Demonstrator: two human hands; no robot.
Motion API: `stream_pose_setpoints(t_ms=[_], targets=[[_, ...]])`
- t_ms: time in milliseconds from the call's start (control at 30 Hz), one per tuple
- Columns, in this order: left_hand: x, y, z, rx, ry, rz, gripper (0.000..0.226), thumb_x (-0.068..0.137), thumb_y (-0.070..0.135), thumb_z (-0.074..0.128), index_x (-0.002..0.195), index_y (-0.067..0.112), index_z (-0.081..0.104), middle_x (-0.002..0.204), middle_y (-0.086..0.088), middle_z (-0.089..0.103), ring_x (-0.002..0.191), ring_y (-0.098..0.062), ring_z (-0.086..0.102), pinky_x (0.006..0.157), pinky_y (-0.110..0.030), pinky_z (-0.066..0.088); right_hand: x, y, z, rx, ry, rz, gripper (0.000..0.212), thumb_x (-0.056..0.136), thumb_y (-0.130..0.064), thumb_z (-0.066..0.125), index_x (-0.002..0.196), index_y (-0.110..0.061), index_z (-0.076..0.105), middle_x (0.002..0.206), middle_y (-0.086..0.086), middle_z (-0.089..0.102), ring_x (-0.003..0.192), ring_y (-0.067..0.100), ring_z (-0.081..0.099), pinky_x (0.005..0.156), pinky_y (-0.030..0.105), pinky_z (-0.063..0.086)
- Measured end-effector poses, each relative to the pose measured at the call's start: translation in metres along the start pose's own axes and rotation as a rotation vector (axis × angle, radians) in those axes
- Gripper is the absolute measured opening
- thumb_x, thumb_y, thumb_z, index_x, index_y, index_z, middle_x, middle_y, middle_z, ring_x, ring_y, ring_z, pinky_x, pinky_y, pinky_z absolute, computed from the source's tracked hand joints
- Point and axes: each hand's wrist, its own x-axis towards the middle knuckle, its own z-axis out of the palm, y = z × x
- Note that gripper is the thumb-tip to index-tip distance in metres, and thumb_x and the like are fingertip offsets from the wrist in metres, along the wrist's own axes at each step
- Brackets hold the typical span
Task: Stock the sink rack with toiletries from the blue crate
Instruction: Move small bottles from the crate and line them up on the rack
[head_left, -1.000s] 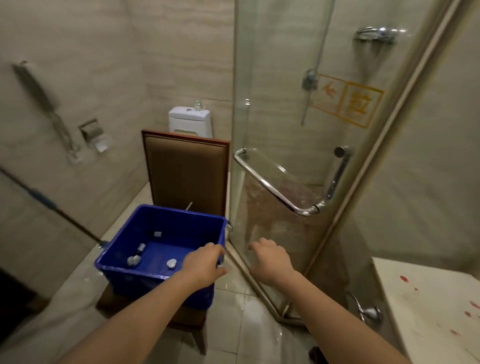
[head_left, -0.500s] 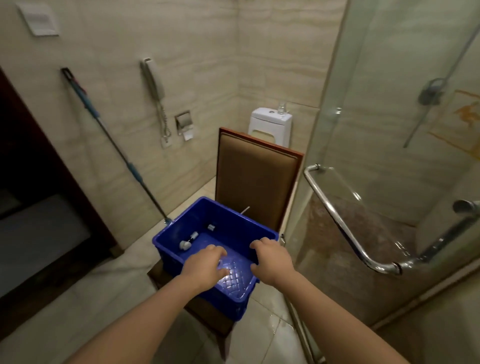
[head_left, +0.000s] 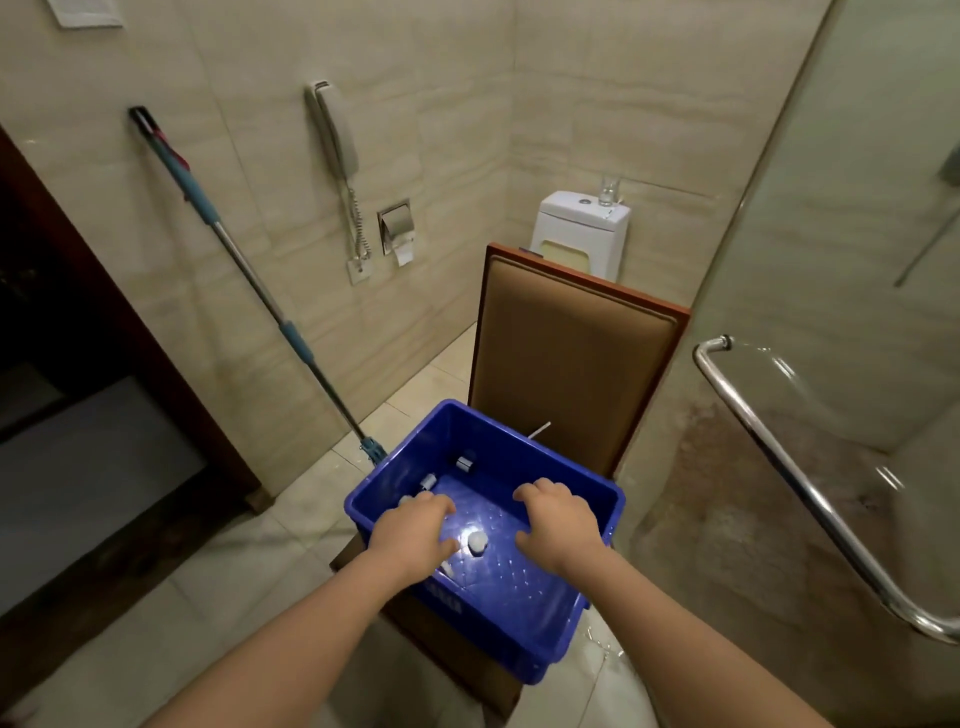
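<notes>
The blue crate (head_left: 566, 470) sits on a chair seat, low in the middle of the view. Several small white toiletry bottles lie inside: one by the far wall (head_left: 466, 462), one at the left (head_left: 427, 482), one white piece (head_left: 477, 541) between my hands. My left hand (head_left: 413, 538) hovers palm down over the crate's left side, fingers loosely bent, with nothing visibly held. My right hand (head_left: 561, 525) hangs over the right side, also loosely bent and holding nothing. The sink rack is out of view.
A brown padded chair back (head_left: 571, 364) rises behind the crate, with a white toilet (head_left: 582, 228) beyond it. A mop (head_left: 249, 280) leans on the left wall. A glass shower door with a chrome handle (head_left: 810, 493) stands at right, a dark doorway (head_left: 62, 415) at left.
The view has swung left and down toward the crate. Both hands have moved from the crate's near rim to over its inside.
</notes>
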Motion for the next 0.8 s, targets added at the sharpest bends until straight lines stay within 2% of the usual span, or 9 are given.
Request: stream_pose_setpoints(t_ms=[133, 400, 800], targets=[[0.032, -0.039, -0.010, 0.034, -0.054, 0.010, 0.046, 0.090, 0.043, 0.061, 0.132, 0.029, 0.048, 0.130, 0.005, 0.052, 0.112, -0.016, 0.057, 0.092, -0.037, 0.050, 0.040, -0.023, 0.013, 0.015, -0.039, 0.061, 0.051, 0.090, -0.032, 0.058, 0.138, -0.021, 0.046, 0.132, 0.002, 0.049, 0.119, 0.024, 0.048, 0.097, 0.035, 0.043], [0.082, -0.101, -0.011, 0.053, -0.139, 0.029, 0.053, 0.090, 0.044, 0.061, 0.137, 0.028, 0.043, 0.135, 0.004, 0.048, 0.119, -0.018, 0.053, 0.095, -0.036, 0.048, 0.095, -0.061, 0.047, 0.063, -0.084, 0.158, 0.044, 0.090, -0.032, 0.058, 0.132, -0.022, 0.049, 0.129, 0.002, 0.051, 0.116, 0.024, 0.049, 0.095, 0.036, 0.042], [0.156, -0.122, 0.017, -0.005, -0.239, -0.016, 0.054, 0.091, 0.043, 0.061, 0.137, 0.025, 0.041, 0.138, 0.001, 0.045, 0.122, -0.020, 0.050, 0.095, -0.036, 0.048, 0.175, -0.035, 0.068, 0.068, -0.211, 0.179, 0.051, 0.091, -0.029, 0.057, 0.139, -0.020, 0.044, 0.136, 0.004, 0.046, 0.123, 0.026, 0.045, 0.100, 0.037, 0.038]])
